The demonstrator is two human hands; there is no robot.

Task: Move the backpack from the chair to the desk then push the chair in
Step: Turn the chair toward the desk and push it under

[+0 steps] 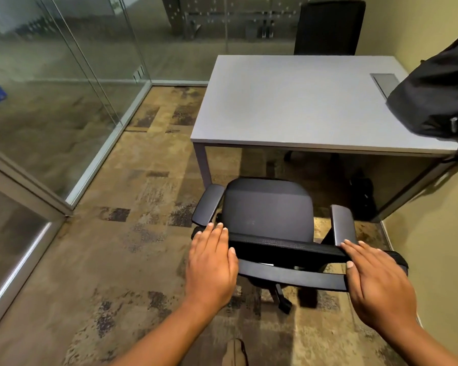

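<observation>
The black backpack [439, 91] lies on the right end of the grey desk [288, 101], against the wall, a strap hanging over the desk's front edge. The black office chair [269, 210] stands on the carpet in front of the desk, seat bare, facing the desk. My left hand [212, 262] rests flat over the left end of the backrest's top edge. My right hand [378, 281] lies over the right end of the same edge, thumb under it. The chair's front sits just outside the desk's near edge.
A second black chair [328, 27] stands behind the desk. Glass partition walls [64, 101] run along the left. A yellow wall [439, 233] closes the right side. A dark object [360, 194] lies on the floor under the desk. My shoe [234, 352] shows at the bottom.
</observation>
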